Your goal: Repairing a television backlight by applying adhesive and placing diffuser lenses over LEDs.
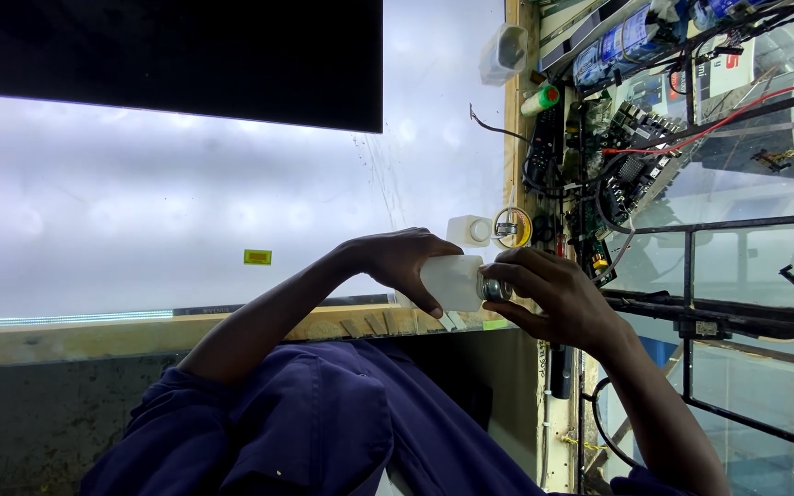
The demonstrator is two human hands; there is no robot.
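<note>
bottle [452, 280] between both hands, circuit board [631, 170] beyond, right.

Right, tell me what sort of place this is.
Probably an electronics repair workshop. A bare circuit board with loose red and black wires sits at the bench edge, a large lit white panel lies on the bench, and both hands hold a small white bottle.

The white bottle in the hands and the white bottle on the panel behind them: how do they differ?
The held white bottle lies on its side, gripped by the left hand, with the right hand at its neck; the white bottle on the panel rests free, touched by no hand. The held one looks larger in view. Both are white plastic.
</note>
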